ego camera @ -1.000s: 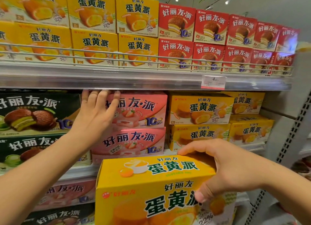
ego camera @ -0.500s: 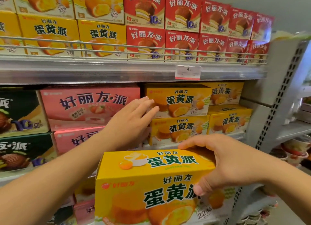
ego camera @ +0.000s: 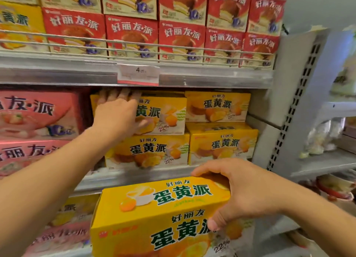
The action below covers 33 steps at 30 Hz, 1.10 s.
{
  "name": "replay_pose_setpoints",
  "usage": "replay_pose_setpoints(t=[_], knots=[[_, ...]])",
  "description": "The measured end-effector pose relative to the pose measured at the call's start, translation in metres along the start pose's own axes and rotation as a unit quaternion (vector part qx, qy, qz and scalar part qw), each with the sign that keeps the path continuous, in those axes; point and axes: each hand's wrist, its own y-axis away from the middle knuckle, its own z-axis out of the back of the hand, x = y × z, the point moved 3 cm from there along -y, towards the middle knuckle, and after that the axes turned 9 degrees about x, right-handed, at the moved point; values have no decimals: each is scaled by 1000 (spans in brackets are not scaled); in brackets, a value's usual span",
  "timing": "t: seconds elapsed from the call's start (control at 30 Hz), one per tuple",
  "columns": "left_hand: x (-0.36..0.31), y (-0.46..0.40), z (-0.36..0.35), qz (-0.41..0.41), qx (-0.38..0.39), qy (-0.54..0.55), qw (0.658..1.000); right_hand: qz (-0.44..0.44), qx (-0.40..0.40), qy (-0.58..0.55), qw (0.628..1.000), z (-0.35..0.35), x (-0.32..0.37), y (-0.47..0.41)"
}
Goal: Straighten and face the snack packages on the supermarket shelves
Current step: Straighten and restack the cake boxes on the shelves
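My right hand (ego camera: pixel 244 193) grips a large yellow egg-yolk pie box (ego camera: pixel 159 218) by its right end, held low in front of the shelves. My left hand (ego camera: pixel 117 112) rests flat on the front of the upper yellow box (ego camera: pixel 163 112) in the left stack on the middle shelf, fingers reaching over its top edge and thumb spread to the right. Below it sits another yellow box (ego camera: pixel 148 151). A second stack of two yellow boxes (ego camera: pixel 219 129) stands to the right.
Pink strawberry pie boxes (ego camera: pixel 34 116) fill the middle shelf's left side. Red pie boxes (ego camera: pixel 173 31) line the top shelf behind a wire rail, above a price tag (ego camera: pixel 138 74). A grey perforated upright (ego camera: pixel 296 102) bounds the shelf on the right; bagged goods (ego camera: pixel 321 137) lie beyond it.
My left hand moved right and up from the pink boxes onto the upper left yellow box. The view shifted right. My right hand kept holding the large yellow box.
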Motion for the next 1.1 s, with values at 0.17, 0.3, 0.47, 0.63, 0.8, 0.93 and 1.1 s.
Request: replay_pose_setpoints(t=[0.17,0.3,0.47,0.63,0.8,0.93,1.1], knots=[[-9,0,4,22,2,-19,1000,20,1,5,1000,15,-18,-1],[-22,1,7,13,-24,-38,999,21,-9,-8,1000,24,-25,-2],[-28,-1,9,-1,-39,-44,998,32,-8,-20,999,29,-28,-1],[-23,2,10,-6,-39,-46,998,32,-13,-26,999,28,-29,-3],[-19,4,12,-9,-20,-29,999,20,-23,-20,999,27,-30,-2],[-36,23,21,-86,-67,37,993,17,-36,-36,999,28,-33,4],[-72,45,33,-210,68,448,866,-18,-78,-48,996,40,-53,24]])
